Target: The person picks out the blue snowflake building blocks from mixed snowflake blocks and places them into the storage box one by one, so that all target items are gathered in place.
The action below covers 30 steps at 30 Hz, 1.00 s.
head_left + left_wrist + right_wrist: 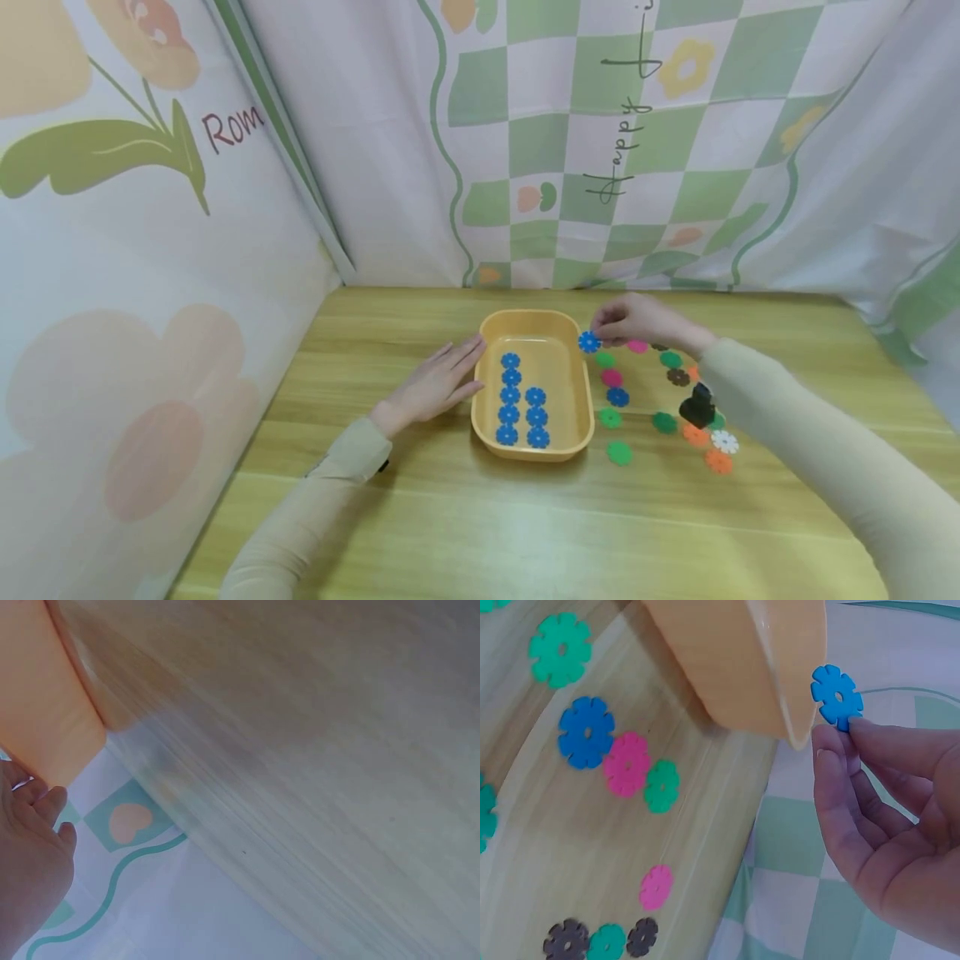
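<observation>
My right hand [633, 319] pinches a blue snowflake disc [837, 696] between thumb and fingertips, beside the right rim of a yellow plastic tray [588, 417]. Against the tray's left side rests my left hand [438, 382], its fingers fairly straight along the wall; in the left wrist view the fingertips touch the tray's outside. Inside the tray, blue discs [509, 395] form two columns, the left one longer than the right [536, 416]. Another blue disc [618, 397] lies on the table just right of the tray, overlapping a pink disc [627, 765].
Loose discs spread over the wooden table [480, 525] right of the tray: green [619, 452], orange [718, 462], brown [678, 377] and white [724, 442]. Some lie beneath the right forearm, which wears a black wrist device [698, 407]. A printed curtain [570, 167] hangs behind the table.
</observation>
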{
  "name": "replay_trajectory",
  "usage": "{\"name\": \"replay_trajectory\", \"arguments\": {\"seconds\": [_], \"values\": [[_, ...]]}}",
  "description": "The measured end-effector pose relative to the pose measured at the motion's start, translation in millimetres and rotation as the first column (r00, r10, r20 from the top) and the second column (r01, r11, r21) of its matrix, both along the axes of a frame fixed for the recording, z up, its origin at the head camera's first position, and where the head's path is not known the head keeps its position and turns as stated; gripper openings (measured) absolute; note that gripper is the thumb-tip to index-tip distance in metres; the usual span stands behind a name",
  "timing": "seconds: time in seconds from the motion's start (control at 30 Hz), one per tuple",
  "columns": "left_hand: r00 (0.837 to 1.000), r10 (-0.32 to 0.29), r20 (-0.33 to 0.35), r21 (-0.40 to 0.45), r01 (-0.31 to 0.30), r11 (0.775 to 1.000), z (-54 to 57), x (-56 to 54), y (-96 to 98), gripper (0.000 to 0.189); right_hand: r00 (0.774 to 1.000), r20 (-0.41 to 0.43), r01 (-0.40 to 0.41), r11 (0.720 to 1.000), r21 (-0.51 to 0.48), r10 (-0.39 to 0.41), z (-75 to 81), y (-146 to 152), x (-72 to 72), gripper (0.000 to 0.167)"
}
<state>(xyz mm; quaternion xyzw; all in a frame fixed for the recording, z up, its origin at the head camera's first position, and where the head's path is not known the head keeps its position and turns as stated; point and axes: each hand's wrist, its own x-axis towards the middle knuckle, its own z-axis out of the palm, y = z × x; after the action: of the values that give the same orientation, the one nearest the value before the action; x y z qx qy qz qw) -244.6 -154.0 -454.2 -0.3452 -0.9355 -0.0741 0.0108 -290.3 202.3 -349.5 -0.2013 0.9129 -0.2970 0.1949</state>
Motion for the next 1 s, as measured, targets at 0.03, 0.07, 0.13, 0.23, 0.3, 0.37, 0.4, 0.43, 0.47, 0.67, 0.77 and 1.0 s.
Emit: {"name": "replay_trajectory", "arguments": {"seconds": [0.03,0.07,0.13,0.23,0.3,0.37,0.4,0.43,0.47,0.67,0.77,1.0], "values": [[1.0,0.001,0.003,-0.001,-0.001,1.0,-0.3,-0.1,-0.1,0.068,1.0,0.016,0.0,1.0,-0.011,0.0,0.2,-4,-1.5,0.017],[1.0,0.004,0.007,-0.003,-0.004,1.0,-0.5,-0.1,-0.2,0.068,0.999,0.036,0.001,1.0,-0.021,0.0,0.1,-8,-3.2,0.018],[1.0,0.004,0.012,0.0,-0.004,1.0,-1.3,-0.4,-0.3,0.068,0.997,0.072,0.002,0.999,-0.037,0.001,-0.3,-16,-6.3,0.019],[1.0,0.002,0.014,0.006,-0.002,1.0,-2.6,-1.2,-0.7,0.068,0.995,0.096,-0.005,0.999,-0.048,0.01,-2.3,-29,-10.1,0.021],[1.0,-0.001,0.011,0.005,0.001,1.0,-3.4,-1.9,-0.9,0.069,0.994,0.107,-0.012,0.999,-0.053,0.017,-3.8,-37,-11.7,0.022],[1.0,-0.003,0.011,0.005,0.003,1.0,-3.7,-2.5,-1.3,0.069,0.992,0.122,-0.016,0.999,-0.052,0.022,-6.1,-45,-13.0,0.022],[1.0,-0.003,0.01,0.004,0.003,1.0,-3.7,-2.9,-1.4,0.069,0.991,0.129,-0.022,0.999,-0.047,0.028,-7.1,-50,-13.2,0.022],[1.0,-0.002,0.009,0.001,0.002,1.0,-3.7,-3.2,-1.6,0.069,0.99,0.137,-0.022,0.999,-0.04,0.028,-8.6,-54,-13.7,0.021],[1.0,-0.002,0.008,0.001,0.002,1.0,-3.8,-3.5,-1.8,0.069,0.989,0.145,-0.027,0.999,-0.033,0.031,-10.0,-58,-14.3,0.021],[1.0,-0.007,0.001,-0.001,0.007,1.0,-4.1,-5.2,-1.4,0.069,0.983,0.179,-0.035,0.999,0.018,0.031,-24.3,-76,-18.1,0.015],[1.0,-0.008,-0.003,-0.009,0.008,1.0,-4.1,-5.3,-0.7,0.069,0.977,0.213,-0.022,0.999,0.04,0.013,-29.7,-79,-19.1,0.013],[1.0,-0.003,-0.009,-0.003,0.003,1.0,-4.2,-4.6,-1.3,0.069,0.963,0.27,-0.004,0.998,0.069,-0.015,-35.8,-88,-18.0,0.014]]}}
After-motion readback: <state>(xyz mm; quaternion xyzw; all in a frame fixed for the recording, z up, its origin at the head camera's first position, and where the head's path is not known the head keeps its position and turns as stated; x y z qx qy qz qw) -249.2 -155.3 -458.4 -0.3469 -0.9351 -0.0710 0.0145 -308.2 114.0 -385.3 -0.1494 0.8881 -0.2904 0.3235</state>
